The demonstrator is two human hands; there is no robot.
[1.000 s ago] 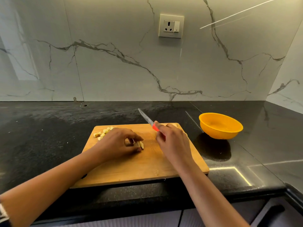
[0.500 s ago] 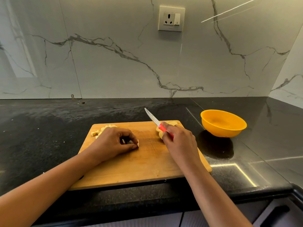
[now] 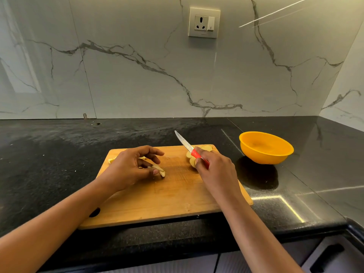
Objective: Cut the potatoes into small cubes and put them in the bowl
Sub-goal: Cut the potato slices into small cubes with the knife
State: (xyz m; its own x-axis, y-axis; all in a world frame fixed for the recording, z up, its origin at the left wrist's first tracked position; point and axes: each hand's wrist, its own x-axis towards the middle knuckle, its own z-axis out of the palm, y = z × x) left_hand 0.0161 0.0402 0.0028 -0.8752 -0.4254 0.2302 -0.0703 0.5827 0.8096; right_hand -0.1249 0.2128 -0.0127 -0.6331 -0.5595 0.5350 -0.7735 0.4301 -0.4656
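Note:
A wooden cutting board [image 3: 167,201] lies on the black counter. My left hand [image 3: 128,168] rests on its left part, fingers spread, thumb touching a pale potato strip [image 3: 160,170]. Several small potato cubes [image 3: 111,160] peek out behind that hand at the board's far left. My right hand [image 3: 214,174] grips a red-handled knife [image 3: 189,149], blade pointing up and away to the left. Potato slices [image 3: 206,148] lie at the board's far right corner, partly hidden by the knife and my right hand. An orange bowl [image 3: 266,147] stands to the right of the board and looks empty.
The black counter [image 3: 49,154] runs back to a marble wall with a socket [image 3: 203,22]. The counter's front edge is just below the board. A side wall closes the right end, and a drawer handle [image 3: 327,259] shows at the bottom right.
My left hand has opened its fingers over the potato strips. My right hand moved the knife rightward to the slices at the board's far right corner.

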